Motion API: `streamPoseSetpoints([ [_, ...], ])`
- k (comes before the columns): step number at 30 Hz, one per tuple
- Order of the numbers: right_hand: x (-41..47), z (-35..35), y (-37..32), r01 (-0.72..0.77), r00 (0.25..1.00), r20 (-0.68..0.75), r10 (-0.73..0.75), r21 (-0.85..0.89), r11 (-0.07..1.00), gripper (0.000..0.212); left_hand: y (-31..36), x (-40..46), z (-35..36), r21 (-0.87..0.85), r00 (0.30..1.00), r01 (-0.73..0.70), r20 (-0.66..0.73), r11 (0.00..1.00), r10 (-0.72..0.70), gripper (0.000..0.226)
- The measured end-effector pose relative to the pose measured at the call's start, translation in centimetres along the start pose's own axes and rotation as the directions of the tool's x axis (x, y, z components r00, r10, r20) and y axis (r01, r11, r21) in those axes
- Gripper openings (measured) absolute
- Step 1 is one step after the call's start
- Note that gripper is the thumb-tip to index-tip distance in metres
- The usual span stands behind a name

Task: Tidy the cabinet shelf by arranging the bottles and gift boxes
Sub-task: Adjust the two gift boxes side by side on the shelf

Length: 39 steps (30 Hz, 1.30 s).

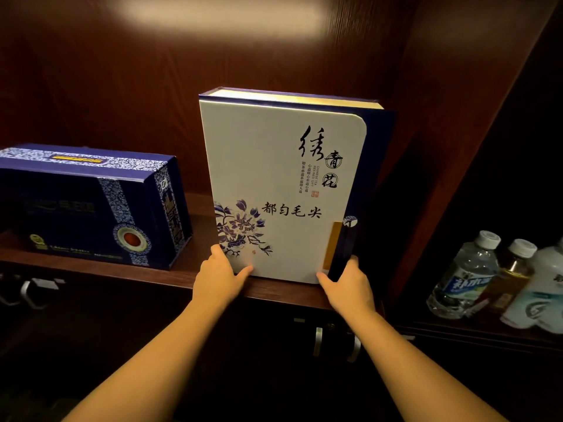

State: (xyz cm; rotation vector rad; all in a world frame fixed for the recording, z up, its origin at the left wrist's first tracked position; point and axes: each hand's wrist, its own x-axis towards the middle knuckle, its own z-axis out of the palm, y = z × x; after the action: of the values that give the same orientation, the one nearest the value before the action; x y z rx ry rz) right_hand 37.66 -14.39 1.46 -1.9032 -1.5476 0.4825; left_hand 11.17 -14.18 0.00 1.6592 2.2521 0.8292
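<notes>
Presently, on the cabinet shelf (pixel 170 277): one white gift box (pixel 283 190), blue floral print and calligraphy, standing upright on its narrow edge at the shelf's front lip, right of centre. Left hand (pixel 217 277) grasps the lower left corner, fingers (pixel 243 272) laid on the front face; right hand (pixel 347 283) grasps the lower right corner beside the dark clasp strip (pixel 342 251). The two-corner hold likely serves to keep the tall box from tipping while it is squared up. One dark blue gift box (pixel 91 205), lying flat, well apart to the left, angled to the shelf edge; probably awaits straightening. Adjoining compartment, right: clear water bottle (pixel 466 275), amber bottle (pixel 515 269) and white bottle (pixel 539 290), clustered and touching
</notes>
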Motion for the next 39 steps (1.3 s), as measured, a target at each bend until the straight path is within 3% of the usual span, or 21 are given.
streamPoseSetpoints([
  [14, -0.2, 0.2, -0.3, -0.013, 0.999, -0.049, 0.018, 0.102, 0.995, 0.064, -1.4, 0.7, 0.0, 0.039, 0.988, -0.139, -0.059, 0.99, 0.141, 0.066],
  [20, -0.3, 0.9, -0.5, -0.026, 0.996, -0.077, 0.036, 0.127, 0.992, 0.056, -1.9, 1.0, -0.5, 0.043, 0.987, -0.153, -0.046, 0.987, 0.155, 0.065],
  [39, -0.3, 5.3, -3.5, 0.013, 0.996, -0.086, -0.002, 0.119, 0.993, 0.056, -6.2, 2.8, -3.2, -0.007, 0.99, -0.118, -0.08, 0.993, 0.117, 0.062],
])
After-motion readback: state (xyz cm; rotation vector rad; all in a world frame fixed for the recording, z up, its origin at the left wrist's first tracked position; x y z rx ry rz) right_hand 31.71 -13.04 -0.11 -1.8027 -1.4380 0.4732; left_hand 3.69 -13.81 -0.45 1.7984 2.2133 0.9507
